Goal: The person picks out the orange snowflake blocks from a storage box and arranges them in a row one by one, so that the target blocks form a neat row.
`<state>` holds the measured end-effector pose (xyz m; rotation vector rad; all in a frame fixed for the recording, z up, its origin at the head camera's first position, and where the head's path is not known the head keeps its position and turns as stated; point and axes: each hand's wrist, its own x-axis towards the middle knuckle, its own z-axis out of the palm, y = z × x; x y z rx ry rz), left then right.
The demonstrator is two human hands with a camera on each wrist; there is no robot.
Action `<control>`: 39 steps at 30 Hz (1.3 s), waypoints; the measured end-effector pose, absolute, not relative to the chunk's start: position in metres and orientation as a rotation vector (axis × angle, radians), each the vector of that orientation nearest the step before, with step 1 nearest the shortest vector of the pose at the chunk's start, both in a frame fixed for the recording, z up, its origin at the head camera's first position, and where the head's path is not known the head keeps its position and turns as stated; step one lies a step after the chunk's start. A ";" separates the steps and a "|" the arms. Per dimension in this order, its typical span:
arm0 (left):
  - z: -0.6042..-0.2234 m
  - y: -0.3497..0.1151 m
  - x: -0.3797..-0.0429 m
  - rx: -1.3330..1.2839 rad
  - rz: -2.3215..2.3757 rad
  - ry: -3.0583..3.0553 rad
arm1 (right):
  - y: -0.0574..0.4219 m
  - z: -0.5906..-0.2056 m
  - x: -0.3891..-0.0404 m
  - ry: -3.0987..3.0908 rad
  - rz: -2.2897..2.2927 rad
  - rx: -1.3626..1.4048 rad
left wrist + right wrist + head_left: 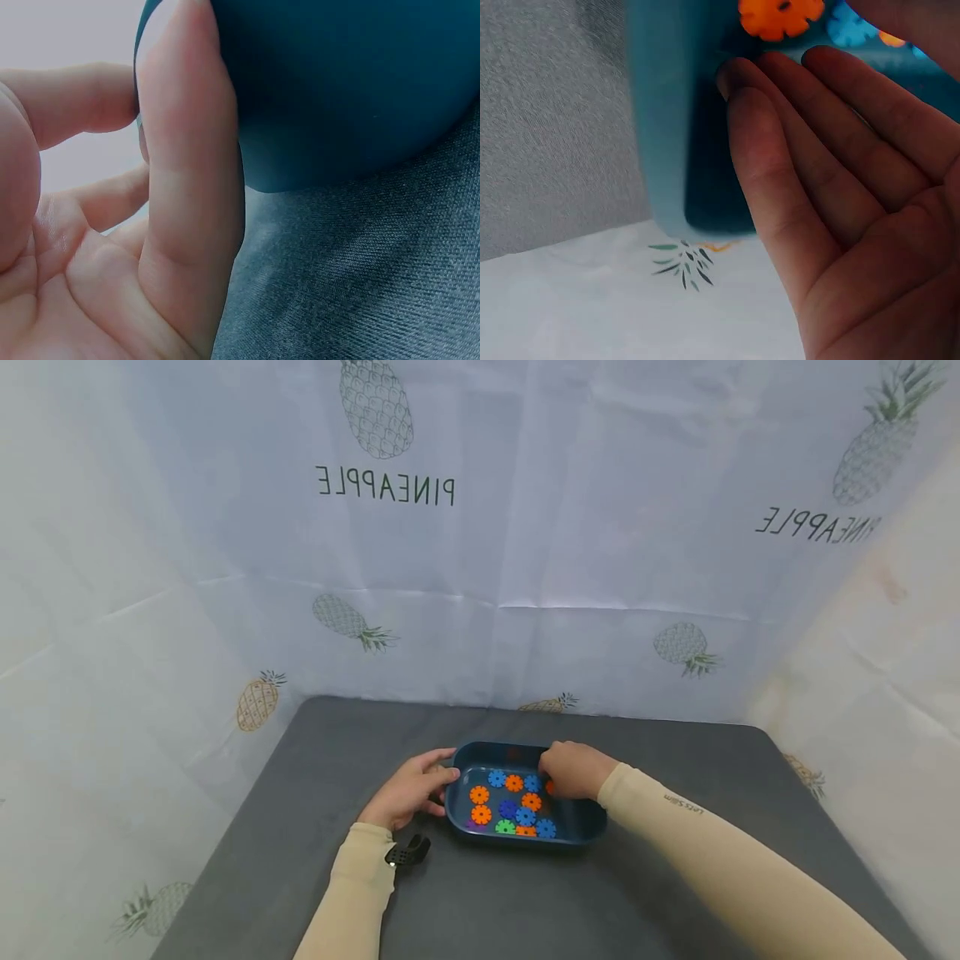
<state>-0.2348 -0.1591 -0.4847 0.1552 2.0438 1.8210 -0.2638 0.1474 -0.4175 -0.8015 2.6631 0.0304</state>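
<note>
A dark blue rectangular tray (525,842) with rounded corners stands on the grey table and holds several notched plastic discs. Among them are an orange disc (481,814), a light blue disc (546,828), a green disc (506,827) and a dark blue disc (508,810). My left hand (408,787) grips the tray's left end, thumb over the rim and other fingers along the outer wall. Inside the tray's right part is my right hand (573,768). The right wrist view shows its fingers (810,157) extended, fingertips close to an orange disc (780,16), with nothing held.
Grey cloth covers the table (480,902) around the tray. A white curtain (480,552) printed with pineapples hangs behind it and at both sides. A black watch band (407,852) is at the left wrist, and beige sleeves (697,843) cover both forearms.
</note>
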 end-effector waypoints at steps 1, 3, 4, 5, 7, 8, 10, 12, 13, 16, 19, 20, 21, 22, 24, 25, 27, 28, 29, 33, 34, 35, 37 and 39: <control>-0.486 -0.159 -0.234 0.156 1.825 2.038 | 0.147 -0.419 -0.263 2.668 0.054 -0.813; -0.486 -0.159 -0.234 0.157 1.844 2.032 | 0.146 -0.421 -0.264 2.687 0.099 -0.836; -0.485 -0.160 -0.235 0.157 1.851 2.033 | 0.145 -0.422 -0.265 2.695 0.117 -0.851; -0.485 -0.160 -0.235 0.157 1.855 2.033 | 0.144 -0.423 -0.266 2.702 0.136 -0.857; -0.484 -0.162 -0.237 0.162 1.856 2.034 | 0.143 -0.422 -0.269 2.712 0.154 -0.865; -0.484 -0.162 -0.237 0.165 1.854 2.033 | 0.143 -0.422 -0.270 2.714 0.157 -0.872; -0.484 -0.163 -0.238 0.167 1.847 2.032 | 0.143 -0.422 -0.270 2.713 0.157 -0.879; -0.485 -0.163 -0.238 0.173 1.846 2.029 | 0.142 -0.423 -0.269 2.718 0.163 -0.892; -0.485 -0.163 -0.238 0.172 1.847 2.028 | 0.142 -0.423 -0.268 2.722 0.168 -0.897; -0.485 -0.163 -0.237 0.174 1.847 2.021 | 0.140 -0.424 -0.267 2.731 0.192 -0.911; -0.485 -0.162 -0.236 0.175 1.844 2.017 | 0.139 -0.425 -0.267 2.736 0.220 -0.922; -0.485 -0.162 -0.236 0.177 1.844 2.015 | 0.139 -0.425 -0.267 2.736 0.229 -0.923; -0.485 -0.162 -0.236 0.178 1.844 2.014 | 0.139 -0.426 -0.267 2.737 0.238 -0.925; -0.485 -0.161 -0.236 0.178 1.845 2.011 | 0.140 -0.426 -0.267 2.738 0.242 -0.924; -0.486 -0.161 -0.235 0.177 1.848 2.006 | 0.140 -0.428 -0.268 2.740 0.251 -0.930; -0.486 -0.160 -0.235 0.176 1.848 2.004 | 0.141 -0.429 -0.268 2.740 0.256 -0.931; -0.487 -0.160 -0.235 0.172 1.843 2.000 | 0.142 -0.431 -0.269 2.741 0.253 -0.941; -0.487 -0.159 -0.235 0.169 1.840 1.999 | 0.142 -0.432 -0.269 2.741 0.252 -0.946; -0.487 -0.159 -0.235 0.167 1.839 1.998 | 0.142 -0.433 -0.269 2.740 0.254 -0.949; -0.487 -0.160 -0.234 0.174 1.843 1.996 | 0.142 -0.432 -0.269 2.730 0.263 -0.936; -0.487 -0.160 -0.235 0.177 1.843 1.996 | 0.143 -0.432 -0.270 2.723 0.263 -0.929; -0.488 -0.159 -0.235 0.179 1.844 1.997 | 0.143 -0.431 -0.269 2.718 0.265 -0.919; -0.488 -0.159 -0.236 0.181 1.841 2.000 | 0.144 -0.429 -0.269 2.703 0.254 -0.907; -0.488 -0.159 -0.236 0.183 1.840 2.000 | 0.145 -0.428 -0.269 2.686 0.227 -0.893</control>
